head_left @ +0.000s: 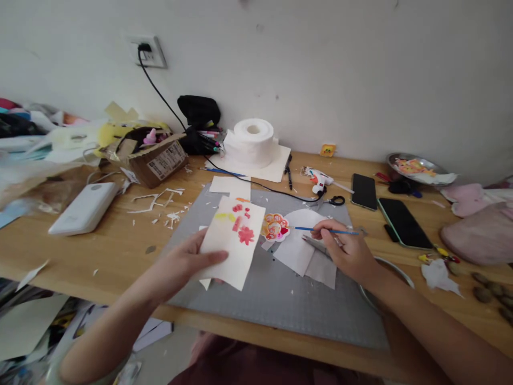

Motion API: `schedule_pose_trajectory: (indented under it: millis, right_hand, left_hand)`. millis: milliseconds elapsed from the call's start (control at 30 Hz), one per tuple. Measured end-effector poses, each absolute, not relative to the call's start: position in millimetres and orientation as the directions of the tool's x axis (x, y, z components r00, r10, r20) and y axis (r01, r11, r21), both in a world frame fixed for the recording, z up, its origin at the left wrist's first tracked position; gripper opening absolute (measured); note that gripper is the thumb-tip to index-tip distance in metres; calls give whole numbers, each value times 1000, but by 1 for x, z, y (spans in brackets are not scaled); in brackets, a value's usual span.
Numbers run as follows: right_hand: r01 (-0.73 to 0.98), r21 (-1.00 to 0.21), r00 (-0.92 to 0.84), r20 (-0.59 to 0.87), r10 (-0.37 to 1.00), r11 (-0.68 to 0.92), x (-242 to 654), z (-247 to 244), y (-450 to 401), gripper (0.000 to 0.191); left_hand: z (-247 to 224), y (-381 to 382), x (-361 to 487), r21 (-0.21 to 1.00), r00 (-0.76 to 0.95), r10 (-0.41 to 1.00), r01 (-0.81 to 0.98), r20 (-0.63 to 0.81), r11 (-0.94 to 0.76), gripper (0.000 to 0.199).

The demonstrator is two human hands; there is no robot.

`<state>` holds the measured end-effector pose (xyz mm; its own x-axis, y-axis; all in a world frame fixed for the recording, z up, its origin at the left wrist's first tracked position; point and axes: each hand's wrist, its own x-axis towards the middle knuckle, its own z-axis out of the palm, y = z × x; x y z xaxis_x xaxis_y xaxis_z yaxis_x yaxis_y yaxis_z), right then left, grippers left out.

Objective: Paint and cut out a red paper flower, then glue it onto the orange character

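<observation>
My left hand (200, 256) grips a piece of white paper (228, 262) by its lower left side, thumb on top. Red flower-like blots and a yellow smear mark its upper part. My right hand (342, 248) is closed around a thin blue paintbrush (308, 229), which points left. The bristles are at the right edge of a paw-shaped paper cutout (274, 230), painted orange, red and pink; I cannot tell whether they touch. Below the brush, a grey pointed tool (318, 246) extends from under my right hand, its kind unclear. White paper sheets (292, 256) lie beneath.
A grey cutting mat (256, 305) covers the table's middle. Behind it stand a tissue roll (253, 141) and a white glue gun (319, 181) with a black cord. Two phones (404, 222) and a metal bowl (420, 166) are right; a cardboard box (148, 158) and white power bank (84, 208) left.
</observation>
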<state>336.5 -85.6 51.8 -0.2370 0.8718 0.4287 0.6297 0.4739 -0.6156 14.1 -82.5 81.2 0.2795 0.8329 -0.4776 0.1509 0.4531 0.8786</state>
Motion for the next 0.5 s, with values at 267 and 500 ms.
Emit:
schedule_pose_trajectory:
  millis: [267, 500]
  right_hand:
    - [611, -664, -210, 389, 897, 432, 339, 43, -76, 19]
    - [633, -614, -226, 435, 871, 471, 341, 47, -71, 19]
  left_hand:
    - [76, -101, 63, 742, 489, 626, 66, -607, 668, 47]
    - [58, -99, 68, 780, 440, 657, 196, -612, 595, 45]
